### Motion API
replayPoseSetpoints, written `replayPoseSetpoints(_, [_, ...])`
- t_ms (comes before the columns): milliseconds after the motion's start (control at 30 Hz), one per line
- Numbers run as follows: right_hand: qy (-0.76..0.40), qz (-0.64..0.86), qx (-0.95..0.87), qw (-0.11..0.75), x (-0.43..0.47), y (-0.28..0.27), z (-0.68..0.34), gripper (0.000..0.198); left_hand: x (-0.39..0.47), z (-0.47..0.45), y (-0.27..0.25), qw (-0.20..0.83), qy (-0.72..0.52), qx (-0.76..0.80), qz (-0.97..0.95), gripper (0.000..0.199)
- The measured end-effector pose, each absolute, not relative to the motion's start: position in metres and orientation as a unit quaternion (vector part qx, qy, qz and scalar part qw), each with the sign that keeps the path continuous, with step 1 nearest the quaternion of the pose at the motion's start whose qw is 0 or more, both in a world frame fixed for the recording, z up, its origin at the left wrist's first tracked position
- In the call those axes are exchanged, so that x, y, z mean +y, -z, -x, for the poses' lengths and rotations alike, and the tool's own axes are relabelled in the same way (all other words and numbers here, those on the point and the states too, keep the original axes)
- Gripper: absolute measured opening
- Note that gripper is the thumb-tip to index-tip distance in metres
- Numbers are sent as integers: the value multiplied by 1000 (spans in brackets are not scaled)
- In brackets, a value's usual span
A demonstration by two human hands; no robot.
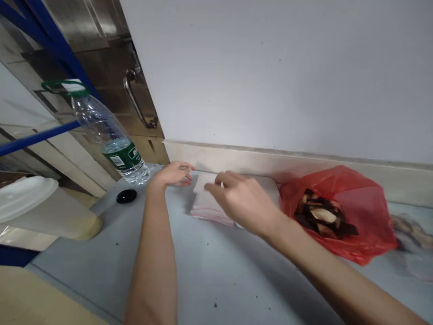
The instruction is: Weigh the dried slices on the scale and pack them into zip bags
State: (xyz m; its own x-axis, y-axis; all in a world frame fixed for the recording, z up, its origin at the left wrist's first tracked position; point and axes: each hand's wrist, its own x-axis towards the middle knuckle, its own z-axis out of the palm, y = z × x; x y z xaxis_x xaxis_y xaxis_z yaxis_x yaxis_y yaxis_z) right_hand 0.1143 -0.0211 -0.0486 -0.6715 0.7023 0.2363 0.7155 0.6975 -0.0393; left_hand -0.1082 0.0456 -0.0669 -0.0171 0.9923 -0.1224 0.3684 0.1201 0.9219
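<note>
A stack of clear zip bags with red seal lines [211,212] lies on the grey table against the wall. Over its right part is my right hand [238,192], blurred, with fingers curled and the thumb pointing left; whether it grips a bag I cannot tell. My left hand [174,174] is just left of the stack, its fingers loosely bent and apart, with nothing seen in them. To the right of the bags sits an open red plastic bag [365,207] with dark brown and pale dried pieces [323,215] inside.
A large water bottle [123,155] with a green handle stands at the left, near a round black lid [126,196]. A whitish lidded tub [50,212] is at the table's left edge. Another clear bag [414,246] lies far right. The white wall [287,81] bounds the back.
</note>
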Motion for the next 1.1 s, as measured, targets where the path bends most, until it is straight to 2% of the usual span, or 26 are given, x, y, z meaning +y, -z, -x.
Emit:
replayPoseSetpoints(67, [23, 364, -931, 17, -30, 65, -101, 37, 47, 106, 71, 456, -326, 627, -541, 11])
replayPoseSetpoints(167, [-16, 359, -932, -40, -39, 86, -92, 38, 50, 98, 76, 478, -280, 646, -526, 14])
replayPoseSetpoints(333, [-60, 385, -921, -30, -41, 98, -95, 45, 58, 87, 87, 460, -272, 654, -535, 23])
replayPoseSetpoints(533, [-89, 385, -919, -14, -39, 103, -98, 46, 67, 82, 103, 382, -289, 681, -554, 22])
replayPoseSetpoints(800, [-126, 391, -911, -24, -36, 100, -98, 47, 70, 68, 105, 255, -235, 697, -627, 23])
replayPoseSetpoints(967, [-115, 389, -914, -13, -32, 101, -100, 41, 65, 51, 92, 282, -138, 620, -719, 18])
replayPoseSetpoints(1033, [-100, 380, -919, -7, -31, 104, -102, 41, 63, 48, 88, 290, -94, 604, -737, 23])
replayPoseSetpoints(1100, [-83, 368, -926, -1, -32, 106, -104, 41, 61, 45, 86, 282, -57, 599, -747, 39])
